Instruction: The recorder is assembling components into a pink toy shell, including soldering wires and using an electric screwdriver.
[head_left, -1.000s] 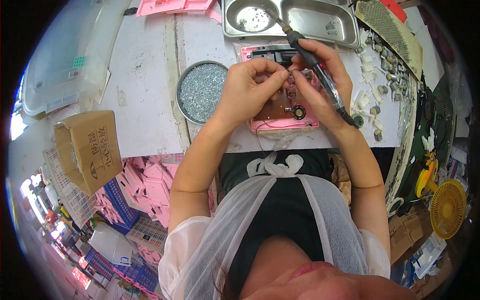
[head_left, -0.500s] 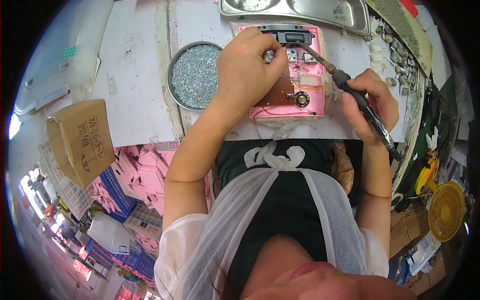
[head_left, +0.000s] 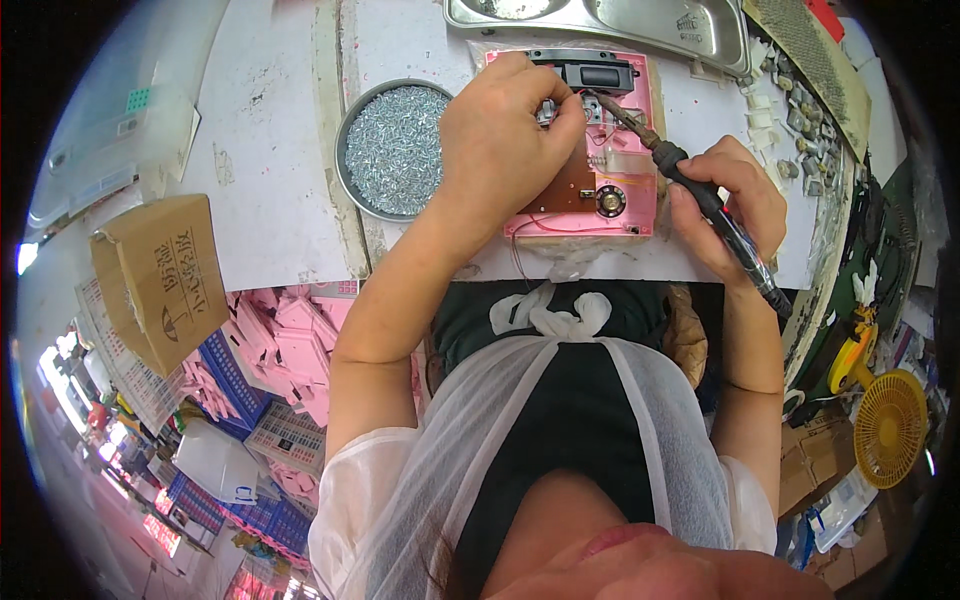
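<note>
My right hand [head_left: 745, 200] is closed round the black handle of a soldering iron [head_left: 712, 200], whose metal tip points up and left into an open pink plastic casing [head_left: 641, 170]. With fingers and thumb pinched together, my left hand [head_left: 505, 140] reaches over the casing; a thin wire [head_left: 584, 93] shows at its fingertips, close to the iron's tip. Inside the casing lie a black oblong part [head_left: 604, 77] at the far edge, a brown circuit board [head_left: 565, 192] partly under my left hand, and a round metal-rimmed part [head_left: 611, 201].
A round tin of small silvery metal pieces [head_left: 395, 150] stands left of the casing. Beyond it is a metal tray [head_left: 650, 25]. Small metal and white parts [head_left: 790, 120] lie at the right. A cardboard box [head_left: 160, 280] and pink plastic pieces [head_left: 290, 340] are at the left.
The iron and my right hand have shifted slightly left, bringing the tip closer to my left fingertips. My left hand still pinches in nearly the same place.
</note>
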